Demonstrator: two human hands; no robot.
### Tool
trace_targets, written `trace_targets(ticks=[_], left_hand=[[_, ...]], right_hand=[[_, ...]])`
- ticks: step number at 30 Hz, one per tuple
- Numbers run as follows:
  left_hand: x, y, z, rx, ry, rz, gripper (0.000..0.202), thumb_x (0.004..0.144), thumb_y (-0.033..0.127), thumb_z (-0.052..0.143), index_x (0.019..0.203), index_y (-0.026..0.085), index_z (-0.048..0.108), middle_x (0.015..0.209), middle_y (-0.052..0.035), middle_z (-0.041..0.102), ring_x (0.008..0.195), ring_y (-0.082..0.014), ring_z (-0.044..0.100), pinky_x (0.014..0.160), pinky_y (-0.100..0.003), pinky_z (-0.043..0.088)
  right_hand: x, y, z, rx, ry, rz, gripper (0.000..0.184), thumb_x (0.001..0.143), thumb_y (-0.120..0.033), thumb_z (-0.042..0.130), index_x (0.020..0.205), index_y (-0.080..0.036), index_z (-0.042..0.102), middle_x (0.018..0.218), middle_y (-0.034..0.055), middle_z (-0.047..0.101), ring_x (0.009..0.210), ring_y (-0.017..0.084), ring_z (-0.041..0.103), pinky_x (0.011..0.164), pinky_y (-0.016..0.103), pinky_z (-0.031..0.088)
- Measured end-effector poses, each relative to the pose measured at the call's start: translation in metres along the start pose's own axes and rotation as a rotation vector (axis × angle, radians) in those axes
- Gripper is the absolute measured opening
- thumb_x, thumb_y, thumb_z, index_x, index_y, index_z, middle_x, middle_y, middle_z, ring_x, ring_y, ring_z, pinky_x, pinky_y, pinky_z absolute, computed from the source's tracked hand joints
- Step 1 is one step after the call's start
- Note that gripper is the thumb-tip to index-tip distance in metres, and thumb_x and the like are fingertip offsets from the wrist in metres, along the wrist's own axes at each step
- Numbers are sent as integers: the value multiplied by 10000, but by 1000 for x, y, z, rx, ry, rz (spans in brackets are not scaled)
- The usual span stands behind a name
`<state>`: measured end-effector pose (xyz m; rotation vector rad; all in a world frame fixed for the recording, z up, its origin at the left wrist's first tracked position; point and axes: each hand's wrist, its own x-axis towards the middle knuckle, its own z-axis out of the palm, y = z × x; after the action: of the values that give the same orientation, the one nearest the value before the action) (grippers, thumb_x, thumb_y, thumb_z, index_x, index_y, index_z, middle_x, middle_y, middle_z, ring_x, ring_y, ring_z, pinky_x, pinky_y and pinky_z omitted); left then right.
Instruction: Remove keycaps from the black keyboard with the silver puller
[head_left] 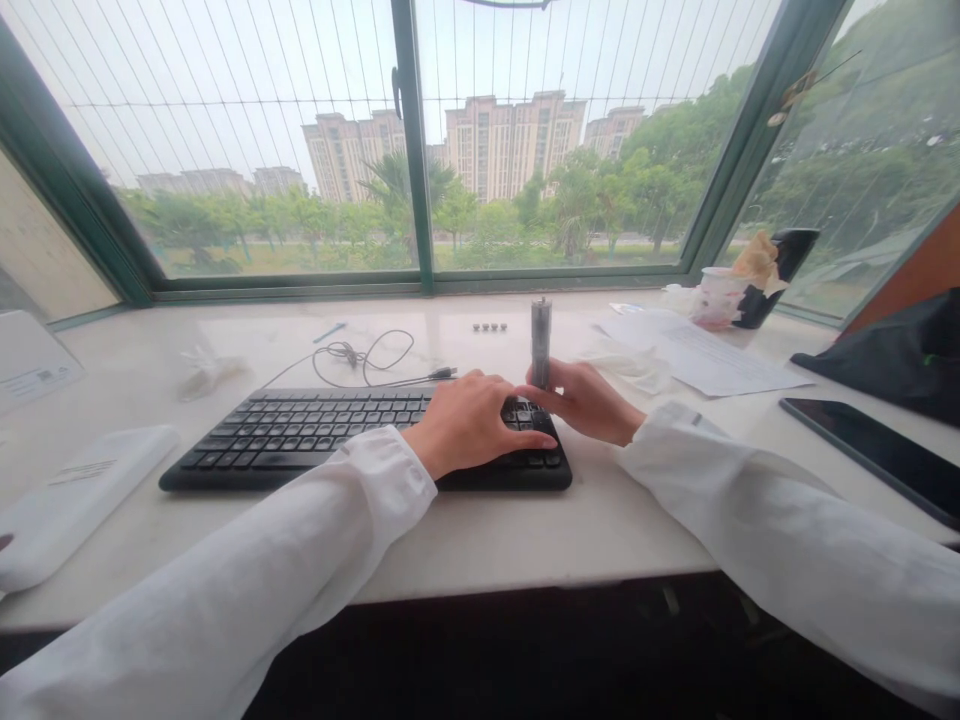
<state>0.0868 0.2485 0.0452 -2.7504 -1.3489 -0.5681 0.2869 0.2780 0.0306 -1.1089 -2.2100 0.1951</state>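
Window: green-framed sliding unit [413,150], lg. glass panes, thin security wires [225,103] beyond glass.
Counter: white stone top [465,550] along window, dark below.
Walls: beige wall [45,240] at L; orange-brown panel [915,270] at R.
Exterior: high-rise apts. [510,145], green trees [645,195].
Light: overcast daylight thru glass.

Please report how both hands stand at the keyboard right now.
Left hand on keyboard, right end. Right hand gripping upright grey cylinder. Black cable behind keyboard.

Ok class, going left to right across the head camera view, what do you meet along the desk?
White box, keyboard, left hand, right hand holding a grey tube, sheet of paper, phone.
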Motion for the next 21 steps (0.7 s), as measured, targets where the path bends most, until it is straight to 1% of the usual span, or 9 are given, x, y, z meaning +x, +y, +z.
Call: trace_targets(ticks=[3,7,9,13,15,17,19,21], left_hand=[[1,-7,2,-71,5,-13,704,710,826,523,1124,282,689,989,-64,705,988,-280,614,796,-374,474],[3,-12,5,-146,14,40,619,728,788,555,968,244,726,954,-66,706,974,-272,616,829,-368,469],[5,-14,7,-181,19,58,590,727,765,584,959,243,728,967,-62,706,973,-269,616,835,-363,468],[6,-16,8,-258,17,62,575,707,737,635,1014,261,734,1033,-53,703,1009,-265,608,871,-358,469],[7,-15,8,-289,21,48,586,694,726,655,1040,259,736,1067,-59,699,1021,-261,607,885,-351,472],[7,-14,8,-319,22,42,561,699,699,671,1029,251,745,1053,-62,706,1005,-251,616,882,-337,478],[7,-12,7,-353,16,63,477,735,644,675,988,248,759,994,-52,721,964,-233,631,864,-317,482],[7,-11,7,-380,12,97,392,770,581,676,963,253,767,948,-39,730,922,-214,644,837,-298,486]], right_hand=[[-1,4,6,82,22,-43,398,904,-577,503,824,-190,553,705,-4,597,613,120,492,588,238,401],[1,3,7,119,-8,-131,370,911,-550,510,845,-191,571,728,6,619,615,123,517,589,235,418],[1,3,6,123,-15,-179,364,916,-541,511,847,-189,579,722,6,622,598,117,516,572,228,415],[-1,6,6,113,5,-287,330,937,-499,501,857,-189,581,691,-1,620,560,107,514,532,212,408],[-3,7,7,85,48,-357,289,955,-446,486,859,-188,576,674,-3,618,548,104,520,542,211,421],[-3,7,9,43,113,-439,236,958,-385,489,852,-189,568,654,-5,609,532,102,518,543,211,426],[-2,6,12,6,172,-537,187,949,-331,502,835,-193,554,623,-11,590,516,102,509,531,212,418],[0,5,14,-8,224,-628,178,942,-300,504,799,-199,534,578,-20,557,497,105,494,517,216,406]])
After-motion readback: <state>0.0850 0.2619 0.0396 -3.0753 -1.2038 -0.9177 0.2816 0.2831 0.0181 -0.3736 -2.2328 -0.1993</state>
